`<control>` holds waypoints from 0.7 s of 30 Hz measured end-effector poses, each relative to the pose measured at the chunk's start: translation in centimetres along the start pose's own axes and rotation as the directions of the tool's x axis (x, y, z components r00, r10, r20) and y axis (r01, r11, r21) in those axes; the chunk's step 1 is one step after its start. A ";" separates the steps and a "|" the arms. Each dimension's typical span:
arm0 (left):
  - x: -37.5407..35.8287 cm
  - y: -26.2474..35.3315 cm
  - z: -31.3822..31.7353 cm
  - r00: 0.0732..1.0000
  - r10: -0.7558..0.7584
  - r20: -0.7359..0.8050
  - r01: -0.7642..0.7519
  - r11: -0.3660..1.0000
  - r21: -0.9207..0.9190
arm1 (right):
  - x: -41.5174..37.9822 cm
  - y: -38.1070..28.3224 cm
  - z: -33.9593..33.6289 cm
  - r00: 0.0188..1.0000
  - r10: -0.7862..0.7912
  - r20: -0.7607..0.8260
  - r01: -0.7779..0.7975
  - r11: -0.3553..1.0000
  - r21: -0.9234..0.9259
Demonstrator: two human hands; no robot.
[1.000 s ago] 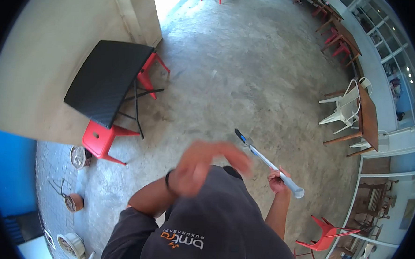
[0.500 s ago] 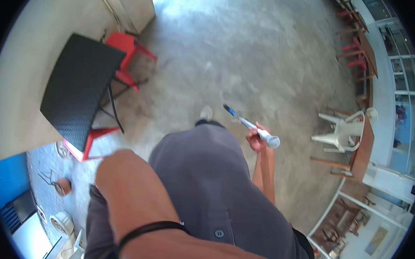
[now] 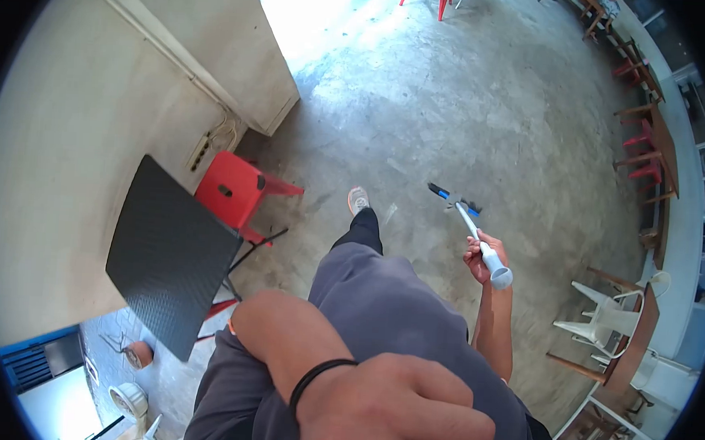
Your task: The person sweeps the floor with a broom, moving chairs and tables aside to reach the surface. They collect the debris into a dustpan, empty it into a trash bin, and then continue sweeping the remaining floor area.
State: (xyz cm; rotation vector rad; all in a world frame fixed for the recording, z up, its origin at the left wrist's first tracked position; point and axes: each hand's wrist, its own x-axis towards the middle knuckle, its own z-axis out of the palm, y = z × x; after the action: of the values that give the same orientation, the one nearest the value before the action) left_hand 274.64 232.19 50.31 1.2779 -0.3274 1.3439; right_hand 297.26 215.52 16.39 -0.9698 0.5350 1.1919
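My right hand [image 3: 486,257] is wrapped round the white handle of a long tool [image 3: 490,259], whose rounded end points up towards me. Beyond the hand, the tool narrows down to a black and blue head over the concrete floor. Across my chest, close to the camera, my left hand [image 3: 406,410] shows its back with the fingers curled and pressed together. Whatever it may hold is hidden. A black band [image 3: 312,377] circles that wrist. One shoe [image 3: 358,200] stands on the floor ahead of me.
A black table [image 3: 171,250] and a red stool [image 3: 231,186] stand at the left, beside the wall. White chairs [image 3: 602,317] and wooden tables [image 3: 637,338] line the right side. Red furniture legs [image 3: 442,2] show at the far top.
The view has shifted, bringing more floor ahead into sight. My left hand has come into view at the bottom. The right hand and tool appear farther right, and a leg now shows extended forward.
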 end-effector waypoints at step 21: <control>13.1 -42.6 -27.1 0.440 -0.768 0.465 0.495 0.639 0.588 | 36.1 -17.6 42.6 0.998 -0.067 0.004 0.037 0.498 -0.866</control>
State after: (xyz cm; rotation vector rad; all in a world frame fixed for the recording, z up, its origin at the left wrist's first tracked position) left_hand 301.34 272.42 30.47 1.9588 -0.0361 0.1849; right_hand 319.64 269.64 15.62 -1.8645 -0.1573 1.4051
